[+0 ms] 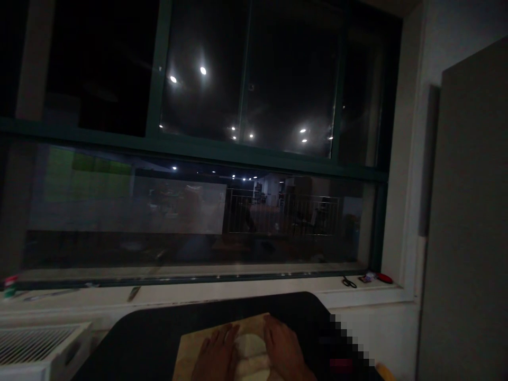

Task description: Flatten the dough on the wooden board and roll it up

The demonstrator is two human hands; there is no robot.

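Note:
A light wooden board (186, 352) lies on a black table at the bottom of the view. On it is a pale, rounded, dough-like piece (253, 353) with creases across it; its near end is cut off by the frame. My left hand (217, 353) lies along its left side, fingers stretched forward over the board. Against its right side rests my right hand (283, 346), fingers extended and pointing away from me. Both hands flank the pale piece, and neither is seen wrapped round it. Dim light hides the finer details.
The black table (151, 338) stands by a windowsill (238, 288). Scissors (349, 282) and a red object (384, 278) lie at the sill's right. A red-capped green container (10, 286) stands far left, above a white radiator (35, 346). A grey panel (468, 211) rises at right.

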